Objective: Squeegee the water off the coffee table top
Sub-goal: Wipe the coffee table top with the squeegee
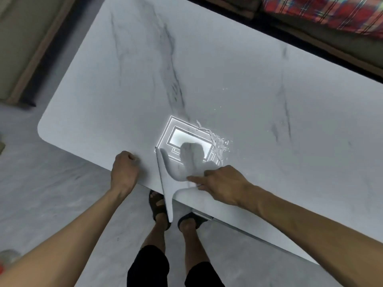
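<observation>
A white marble-patterned coffee table (228,69) fills most of the view. A white squeegee (167,187) lies across its near edge, with the blade on the left and its lower end hanging past the edge. My right hand (223,184) grips the squeegee's handle, index finger stretched along it. A small splash of water (220,145) sits just beyond the squeegee, beside the bright reflection of a ceiling light. My left hand (124,172) rests as a curled fist on the table's near edge, left of the blade, holding nothing.
My feet in dark sandals (159,206) stand on the grey floor right against the table's near edge. A sofa with a red plaid cloth (331,11) runs along the far side. A low wooden piece of furniture (27,59) stands at the left.
</observation>
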Tool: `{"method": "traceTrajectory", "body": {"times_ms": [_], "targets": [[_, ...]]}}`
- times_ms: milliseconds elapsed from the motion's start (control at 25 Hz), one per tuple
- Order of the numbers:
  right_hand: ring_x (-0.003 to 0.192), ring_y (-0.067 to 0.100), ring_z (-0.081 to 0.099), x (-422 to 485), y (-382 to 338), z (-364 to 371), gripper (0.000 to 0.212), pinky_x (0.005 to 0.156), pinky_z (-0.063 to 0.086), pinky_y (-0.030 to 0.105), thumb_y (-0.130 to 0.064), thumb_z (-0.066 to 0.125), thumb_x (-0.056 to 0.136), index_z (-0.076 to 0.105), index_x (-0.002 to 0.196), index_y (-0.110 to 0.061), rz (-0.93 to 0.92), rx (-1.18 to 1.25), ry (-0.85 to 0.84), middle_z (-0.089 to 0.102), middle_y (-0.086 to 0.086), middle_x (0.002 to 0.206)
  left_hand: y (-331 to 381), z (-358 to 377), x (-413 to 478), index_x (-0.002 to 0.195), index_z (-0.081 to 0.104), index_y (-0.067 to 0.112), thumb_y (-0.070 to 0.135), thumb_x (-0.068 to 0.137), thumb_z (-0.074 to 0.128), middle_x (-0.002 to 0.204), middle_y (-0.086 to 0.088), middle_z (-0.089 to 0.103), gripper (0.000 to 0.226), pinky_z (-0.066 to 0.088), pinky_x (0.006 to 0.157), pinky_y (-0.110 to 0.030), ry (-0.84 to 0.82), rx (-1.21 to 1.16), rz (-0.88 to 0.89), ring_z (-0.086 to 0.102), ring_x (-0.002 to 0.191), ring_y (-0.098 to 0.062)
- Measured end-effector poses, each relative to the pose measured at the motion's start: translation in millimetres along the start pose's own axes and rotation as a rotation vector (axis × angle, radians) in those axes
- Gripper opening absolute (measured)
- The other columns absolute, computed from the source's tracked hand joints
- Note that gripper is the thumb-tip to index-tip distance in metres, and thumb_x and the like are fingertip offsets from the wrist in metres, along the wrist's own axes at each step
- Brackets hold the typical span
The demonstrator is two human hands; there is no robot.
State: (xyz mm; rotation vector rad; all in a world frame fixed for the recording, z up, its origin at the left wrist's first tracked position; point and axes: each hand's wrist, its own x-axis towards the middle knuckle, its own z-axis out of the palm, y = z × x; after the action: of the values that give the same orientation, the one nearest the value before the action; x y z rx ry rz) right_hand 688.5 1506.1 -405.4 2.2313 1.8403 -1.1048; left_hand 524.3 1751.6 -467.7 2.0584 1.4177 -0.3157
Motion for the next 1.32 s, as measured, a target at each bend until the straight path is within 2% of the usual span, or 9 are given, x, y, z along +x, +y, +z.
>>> {"method": "traceTrajectory", "body": {"times_ms": [160,400,560,720,880,1000,1160,1240,1320], "targets": [[0.082,0.030,0.060,96,-55,-4,0.050,0.058,0.029,0.033,-0.021,0.041,0.099,0.032,0.146,-0.036,-0.124,-0.065,-0.005,0.060,0.005,0.101,-27,-21,20,0.092,0.050,0.015,0.007,0.083,0.047,0.094,0.000,0.053,0.013,0.040,0.064,-0.033,0.095,-0.047,-0.081,0.053,0.080,-0.023],[0.091,0.029,0.064,142,-11,-33,0.041,0.058,0.032,0.031,-0.031,0.039,0.100,0.040,0.139,-0.040,-0.003,-0.084,0.142,0.065,0.004,0.106,-16,-28,49,0.102,0.044,0.020,0.002,0.080,0.043,0.099,-0.001,0.053,0.029,0.039,0.067,-0.033,-0.033,-0.068,-0.078,0.051,0.085,-0.024],[0.089,0.028,0.064,101,51,-51,0.037,0.061,0.033,0.030,-0.043,0.030,0.100,0.041,0.134,-0.047,0.244,0.082,0.231,0.067,-0.002,0.101,28,-19,64,0.112,0.046,0.018,0.000,0.082,0.044,0.100,0.002,0.052,0.035,0.038,0.070,-0.031,-0.145,-0.094,0.004,0.051,0.085,-0.020],[0.089,0.025,0.062,27,94,-49,0.041,0.065,0.042,0.032,-0.047,0.023,0.100,0.033,0.140,-0.050,0.483,0.137,0.194,0.066,-0.004,0.099,80,-11,75,0.098,0.044,0.020,0.008,0.083,0.043,0.086,0.004,0.053,0.019,0.037,0.056,-0.028,-0.218,-0.133,0.083,0.051,0.070,-0.011],[0.083,0.019,0.062,-38,109,-40,0.040,0.066,0.046,0.032,-0.047,0.020,0.101,0.031,0.139,-0.052,0.649,0.177,0.162,0.064,-0.010,0.094,120,-1,81,0.089,0.042,0.020,0.003,0.083,0.048,0.100,-0.008,0.052,0.019,0.042,0.068,-0.036,-0.280,-0.037,0.225,0.054,0.084,-0.030],[0.082,0.017,0.062,-65,102,-50,0.044,0.066,0.046,0.030,-0.052,0.017,0.099,0.030,0.141,-0.051,0.717,0.183,0.131,0.064,-0.011,0.094,133,4,76,0.075,0.037,0.028,0.008,0.082,0.044,0.097,-0.006,0.045,0.022,0.045,0.072,-0.041,-0.311,-0.019,0.297,0.054,0.084,-0.034],[0.104,0.031,0.063,-34,140,-102,0.044,0.084,0.050,0.039,-0.051,0.028,0.100,0.036,0.143,-0.043,0.783,0.356,0.346,0.069,0.002,0.114,151,15,84,0.091,0.042,0.021,-0.002,0.074,0.051,0.109,-0.004,0.043,0.030,0.039,0.070,-0.030,-0.331,0.070,0.370,0.053,0.096,-0.027],[0.103,0.036,0.061,7,179,-136,0.046,0.090,0.048,0.042,-0.046,0.030,0.101,0.033,0.146,-0.036,0.795,0.444,0.434,0.068,0.011,0.112,165,24,92,0.098,0.047,0.015,0.000,0.074,0.050,0.117,-0.007,0.044,0.029,0.042,0.075,-0.032,-0.313,0.090,0.371,0.052,0.102,-0.029],[0.096,0.035,0.059,55,220,-164,0.048,0.084,0.049,0.039,-0.042,0.030,0.102,0.027,0.149,-0.034,0.832,0.605,0.531,0.065,0.014,0.109,177,36,98,0.103,0.053,0.008,0.002,0.075,0.049,0.120,-0.012,0.044,0.029,0.045,0.089,-0.038,-0.263,0.169,0.427,0.050,0.108,-0.033]]}}
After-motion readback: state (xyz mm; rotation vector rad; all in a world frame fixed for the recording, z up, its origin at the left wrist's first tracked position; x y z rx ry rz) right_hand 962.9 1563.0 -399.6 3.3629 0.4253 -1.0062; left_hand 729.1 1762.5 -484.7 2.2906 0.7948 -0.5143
